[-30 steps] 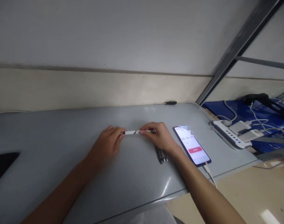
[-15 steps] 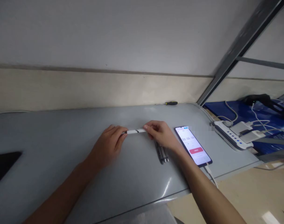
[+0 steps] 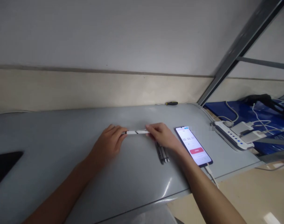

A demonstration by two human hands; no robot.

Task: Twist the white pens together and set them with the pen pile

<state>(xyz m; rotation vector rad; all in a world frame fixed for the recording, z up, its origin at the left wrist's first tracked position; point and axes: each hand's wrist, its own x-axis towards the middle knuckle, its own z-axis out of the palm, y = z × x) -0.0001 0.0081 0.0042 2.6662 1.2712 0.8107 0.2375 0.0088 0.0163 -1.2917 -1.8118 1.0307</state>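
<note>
A white pen [image 3: 132, 132] with dark markings lies level between my two hands, just above or on the grey table; which of the two I cannot tell. My left hand [image 3: 112, 138] is closed round its dark end. At the other end, the fingers of my right hand [image 3: 159, 133] pinch the white part, and the tip there is hidden by them. Several dark pens [image 3: 164, 155] with metal tips lie side by side on the table under my right wrist, partly covered by it.
A phone [image 3: 194, 146] with a running timer lies right of my right arm, its cable attached. A power strip [image 3: 232, 137] with plugged-in chargers stands farther right. A screwdriver [image 3: 172, 103] lies by the wall. A black flat object [image 3: 5, 166] is at the left.
My right hand has shifted slightly to the right along the pen, so a little more of its white part shows. My left hand stays in place.
</note>
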